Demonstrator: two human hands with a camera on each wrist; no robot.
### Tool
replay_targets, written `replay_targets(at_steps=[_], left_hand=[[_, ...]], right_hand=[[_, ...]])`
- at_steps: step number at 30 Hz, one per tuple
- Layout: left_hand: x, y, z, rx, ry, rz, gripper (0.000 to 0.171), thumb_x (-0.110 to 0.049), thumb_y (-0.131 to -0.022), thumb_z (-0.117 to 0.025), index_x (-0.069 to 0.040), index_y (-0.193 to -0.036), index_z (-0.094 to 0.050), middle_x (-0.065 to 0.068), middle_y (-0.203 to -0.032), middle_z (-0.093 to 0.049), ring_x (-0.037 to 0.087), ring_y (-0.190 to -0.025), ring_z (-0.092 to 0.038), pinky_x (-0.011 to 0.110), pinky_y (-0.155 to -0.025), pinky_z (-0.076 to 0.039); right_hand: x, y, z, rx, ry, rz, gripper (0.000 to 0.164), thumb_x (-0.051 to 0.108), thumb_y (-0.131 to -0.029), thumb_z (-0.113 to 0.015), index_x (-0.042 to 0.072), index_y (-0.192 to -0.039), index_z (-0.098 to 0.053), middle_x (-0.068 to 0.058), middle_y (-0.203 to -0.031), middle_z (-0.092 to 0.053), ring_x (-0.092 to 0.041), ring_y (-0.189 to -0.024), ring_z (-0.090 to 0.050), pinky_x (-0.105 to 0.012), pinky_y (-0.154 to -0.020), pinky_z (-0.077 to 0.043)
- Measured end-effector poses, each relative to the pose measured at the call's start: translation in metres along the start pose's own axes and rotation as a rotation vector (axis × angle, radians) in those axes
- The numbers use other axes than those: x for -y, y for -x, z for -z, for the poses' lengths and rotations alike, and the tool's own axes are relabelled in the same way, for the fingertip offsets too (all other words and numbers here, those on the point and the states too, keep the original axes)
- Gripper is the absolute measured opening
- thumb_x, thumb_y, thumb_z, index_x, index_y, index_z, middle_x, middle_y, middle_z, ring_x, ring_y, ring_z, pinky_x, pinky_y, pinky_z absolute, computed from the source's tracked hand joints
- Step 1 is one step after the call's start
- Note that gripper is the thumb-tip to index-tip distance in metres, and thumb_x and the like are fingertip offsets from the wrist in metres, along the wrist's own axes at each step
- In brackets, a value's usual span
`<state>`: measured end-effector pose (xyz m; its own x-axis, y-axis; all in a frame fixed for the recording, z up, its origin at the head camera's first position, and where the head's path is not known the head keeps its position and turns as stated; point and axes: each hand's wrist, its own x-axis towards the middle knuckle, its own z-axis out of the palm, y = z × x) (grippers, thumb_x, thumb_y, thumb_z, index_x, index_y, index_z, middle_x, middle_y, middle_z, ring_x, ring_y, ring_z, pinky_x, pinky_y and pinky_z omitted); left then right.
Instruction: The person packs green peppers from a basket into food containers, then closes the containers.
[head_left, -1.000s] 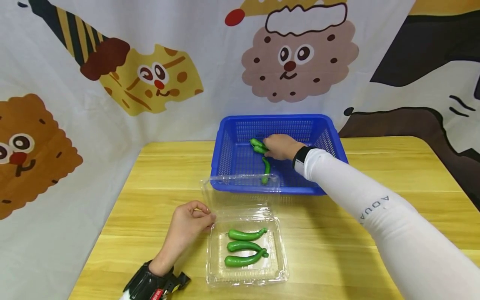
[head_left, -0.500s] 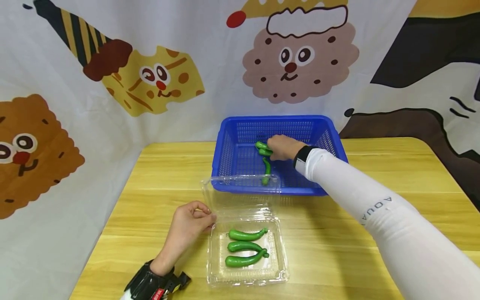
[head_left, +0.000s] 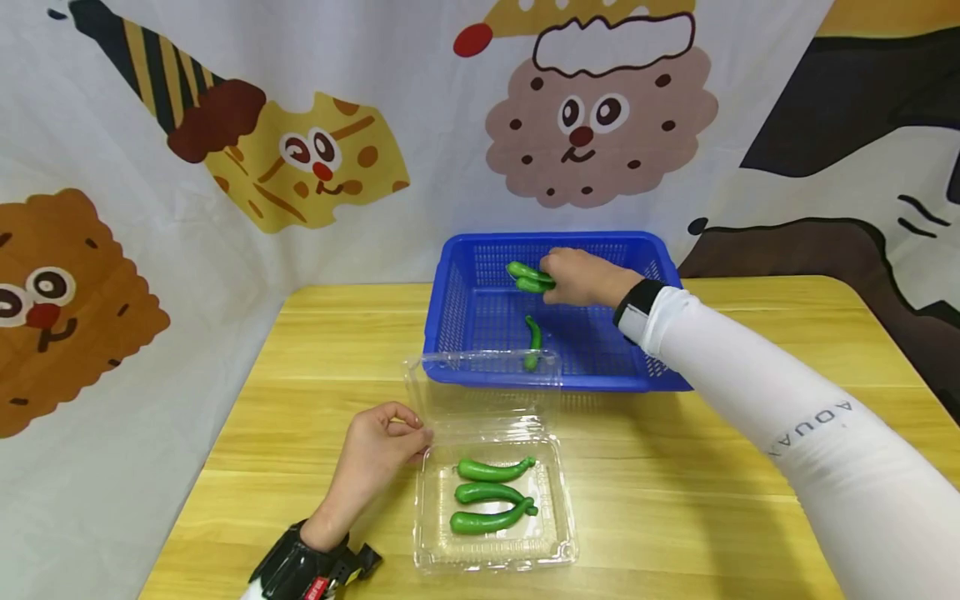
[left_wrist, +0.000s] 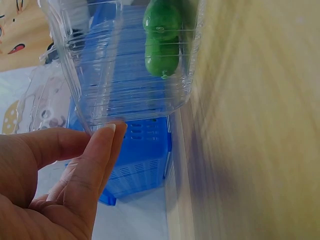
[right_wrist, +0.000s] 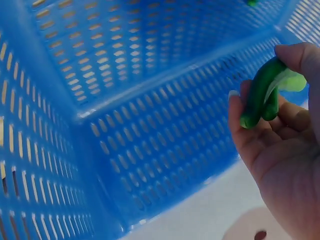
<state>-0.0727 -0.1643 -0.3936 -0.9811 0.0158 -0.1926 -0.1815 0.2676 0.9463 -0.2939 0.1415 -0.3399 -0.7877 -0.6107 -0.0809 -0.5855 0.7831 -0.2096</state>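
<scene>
Two green peppers (head_left: 527,272) are gripped in my right hand (head_left: 585,277), above the blue basket's floor. Seen by the right wrist camera, these curved peppers (right_wrist: 262,92) lie between thumb and fingers. One more green pepper (head_left: 533,343) lies in the basket (head_left: 645,379). In front of it stands a clear plastic clamshell box (head_left: 557,483), its lid (head_left: 480,396) raised toward the basket. Inside the box, three green peppers (head_left: 487,522) lie side by side. My left hand (head_left: 378,446) pinches the box's left edge near the hinge, thumb against fingertips (left_wrist: 102,137).
The wooden table (head_left: 315,333) carries both containers. A white cloth with cartoon prints (head_left: 420,67) hangs right behind the basket. The clamshell lid overlaps the basket's front wall in the head view. A black wrist strap with a small device (head_left: 307,567) sits on the left wrist.
My right hand gathered the two peppers, shifted slightly right, and then rose with them off the basket floor. The left hand and the box have stayed put.
</scene>
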Motion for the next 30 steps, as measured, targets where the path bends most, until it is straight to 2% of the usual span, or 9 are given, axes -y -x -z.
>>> replay_targets(at_steps=[6, 12, 23, 30], left_hand=[[-0.001, 0.001, 0.000, 0.000, -0.004, -0.005, 0.015, -0.001, -0.076, -0.073, 0.002, -0.084, -0.061, 0.016, -0.075, -0.071, 0.026, -0.063, -0.066, 0.045, -0.064, -0.060], [-0.001, 0.001, 0.001, 0.000, -0.007, -0.009, 0.015, -0.002, -0.076, -0.073, 0.002, -0.085, -0.061, 0.016, -0.075, -0.071, 0.025, -0.063, -0.066, 0.044, -0.063, -0.060], [-0.001, 0.001, 0.000, -0.004, -0.025, -0.005, 0.014, -0.002, -0.076, -0.073, 0.000, -0.084, -0.061, 0.013, -0.072, -0.071, 0.025, -0.062, -0.065, 0.044, -0.062, -0.061], [-0.001, 0.002, -0.001, 0.003, -0.025, -0.005, 0.014, -0.003, -0.076, -0.073, -0.001, -0.085, -0.062, 0.014, -0.073, -0.071, 0.028, -0.064, -0.066, 0.040, -0.061, -0.061]], right_hand=[[0.005, 0.014, 0.021, -0.109, -0.104, 0.005, 0.031, 0.021, -0.082, -0.066, 0.003, -0.107, -0.057, -0.008, -0.096, -0.053, -0.021, -0.081, -0.048, -0.036, -0.068, -0.049], [0.018, 0.033, 0.041, -0.232, -0.173, 0.069, 0.040, 0.021, -0.084, -0.065, 0.002, -0.117, -0.053, -0.006, -0.099, -0.053, -0.019, -0.082, -0.049, -0.035, -0.068, -0.050], [0.057, 0.077, 0.070, -0.423, -0.241, 0.169, 0.035, 0.023, -0.083, -0.070, 0.011, -0.113, -0.055, 0.001, -0.091, -0.054, -0.014, -0.075, -0.048, -0.028, -0.059, -0.046], [0.085, 0.103, 0.069, -0.534, -0.248, 0.301, 0.040, 0.018, -0.080, -0.072, 0.007, -0.114, -0.056, 0.001, -0.095, -0.054, -0.010, -0.080, -0.048, -0.026, -0.061, -0.049]])
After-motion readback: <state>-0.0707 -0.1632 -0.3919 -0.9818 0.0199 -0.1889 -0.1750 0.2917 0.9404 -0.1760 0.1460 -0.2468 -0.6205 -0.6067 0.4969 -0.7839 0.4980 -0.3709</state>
